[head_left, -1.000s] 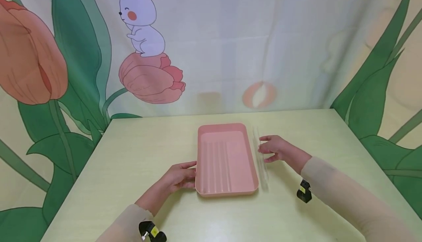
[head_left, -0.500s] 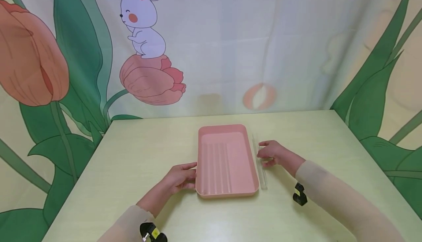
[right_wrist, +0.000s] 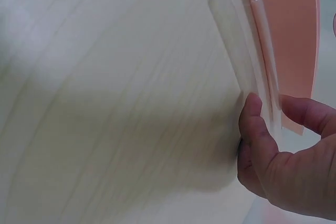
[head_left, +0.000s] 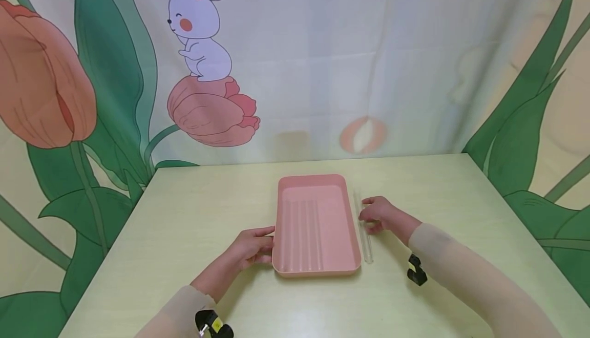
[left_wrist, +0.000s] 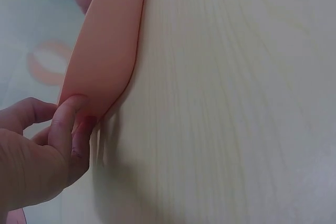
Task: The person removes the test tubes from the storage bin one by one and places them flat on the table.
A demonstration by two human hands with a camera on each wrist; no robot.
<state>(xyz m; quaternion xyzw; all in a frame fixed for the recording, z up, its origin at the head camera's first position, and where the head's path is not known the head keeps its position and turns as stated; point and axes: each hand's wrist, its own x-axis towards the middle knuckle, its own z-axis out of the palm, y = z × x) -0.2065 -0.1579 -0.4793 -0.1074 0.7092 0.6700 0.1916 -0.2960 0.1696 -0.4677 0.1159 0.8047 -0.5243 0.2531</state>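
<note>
A shallow pink tray (head_left: 340, 246) sits on the table, with several clear ribbed tubes (head_left: 301, 235) side by side in its left half. My left hand (head_left: 251, 248) rests against the tray's left wall. In the left wrist view my fingers (left_wrist: 62, 129) touch the outer wall near a corner. Just right of the tray lies a clear, round-ended test tube (head_left: 367, 248), lengthwise along the tray's side. My right hand (head_left: 380, 214) pinches it, the thumb and fingers on opposite sides. In the right wrist view the test tube (right_wrist: 265, 40) runs close along the tray's pink wall.
The pale wooden table (head_left: 207, 189) reaches back to a printed curtain (head_left: 295, 71) with tulips and a rabbit. A black wrist camera (head_left: 213, 322) sits at my left sleeve and another wrist camera (head_left: 417, 270) at my right.
My right hand, with the test tube, has come down slightly and nearer to me, and its fingers have drawn closer together on the tube. The left hand and tray have barely moved.
</note>
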